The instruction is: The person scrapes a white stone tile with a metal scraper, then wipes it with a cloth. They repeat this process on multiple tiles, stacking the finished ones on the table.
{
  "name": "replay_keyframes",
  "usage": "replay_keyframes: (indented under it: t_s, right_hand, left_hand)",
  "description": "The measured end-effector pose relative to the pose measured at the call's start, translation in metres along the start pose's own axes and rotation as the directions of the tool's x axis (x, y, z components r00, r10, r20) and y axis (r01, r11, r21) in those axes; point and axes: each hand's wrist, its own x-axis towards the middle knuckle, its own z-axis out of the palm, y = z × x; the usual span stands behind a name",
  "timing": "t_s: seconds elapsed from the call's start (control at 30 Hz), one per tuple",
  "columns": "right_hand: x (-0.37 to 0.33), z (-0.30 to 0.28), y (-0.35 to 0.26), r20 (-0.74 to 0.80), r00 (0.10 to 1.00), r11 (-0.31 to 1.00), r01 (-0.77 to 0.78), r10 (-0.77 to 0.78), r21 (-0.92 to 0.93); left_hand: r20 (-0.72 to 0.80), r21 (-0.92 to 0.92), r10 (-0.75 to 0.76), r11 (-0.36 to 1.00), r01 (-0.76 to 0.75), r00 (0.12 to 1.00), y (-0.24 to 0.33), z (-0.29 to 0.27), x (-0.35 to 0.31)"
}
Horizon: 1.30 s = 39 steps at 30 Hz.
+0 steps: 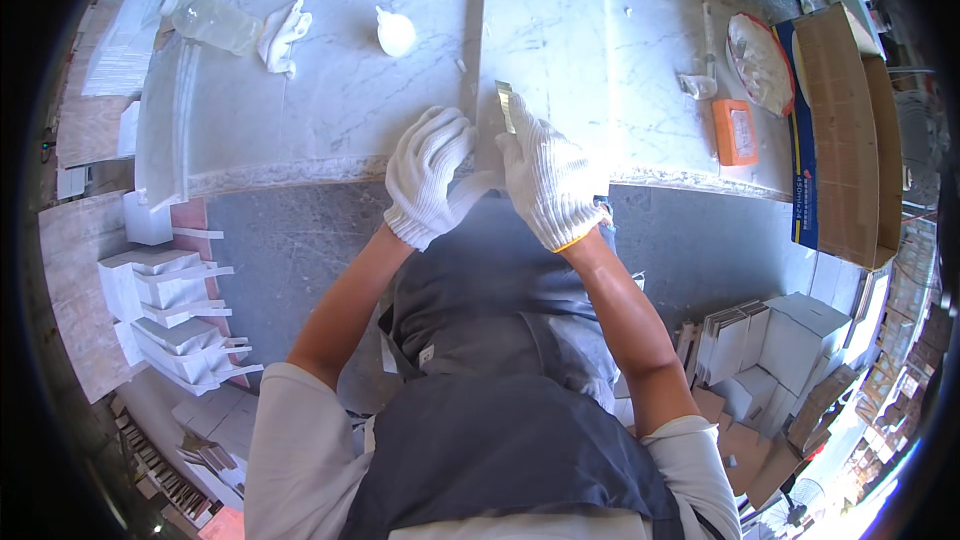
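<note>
A pale marble slab [545, 30] lies on the marble worktop in front of me, reaching to the near edge. My right hand [550, 175], in a white knitted glove, is closed on a thin shiny gold-grey blade-like strip [506, 106] that stands up above the thumb and forefinger, over the slab's left side. Exactly what kind of tool it is cannot be made out. My left hand [430, 170], gloved the same way, rests at the worktop's near edge just left of the slab. Its fingers lie forward, with the thumb stretched toward my right hand; nothing shows in it.
On the worktop [340, 110] are a white squeeze bottle [396, 32], a crumpled cloth [286, 37], a clear plastic bottle [212, 23], an orange box [736, 133] and a round container of white material [760, 62]. A cardboard box [845, 130] stands right. Wrapped stacks [170, 290] sit lower left.
</note>
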Motion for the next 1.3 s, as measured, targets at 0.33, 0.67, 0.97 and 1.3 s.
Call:
replay_keyframes:
  t_s: [0.33, 0.67, 0.97, 1.3]
  right_hand:
    - [0.002, 0.013, -0.004, 0.013, 1.0, 0.999, -0.017, 0.018, -0.05]
    - [0.007, -0.019, 0.005, 0.003, 0.997, 0.968, -0.074, 0.076, 0.241]
    - [0.018, -0.01, -0.001, 0.085, 0.969, 0.971, 0.226, -0.233, 0.084]
    - [0.039, -0.048, 0.007, 0.176, 0.951, 0.967, 0.249, -0.255, 0.054]
  left_hand:
    - [-0.007, -0.054, 0.049, 0.997, -0.049, 0.999, -0.006, 0.0, -0.001]
    - [-0.029, -0.084, 0.039, 0.996, -0.041, 0.999, -0.008, 0.003, -0.005]
    - [-0.045, -0.036, 0.064, 0.997, -0.066, 0.997, -0.009, 0.005, -0.003]
    - [-0.084, -0.054, 0.09, 0.994, -0.095, 0.992, -0.012, 0.009, -0.007]
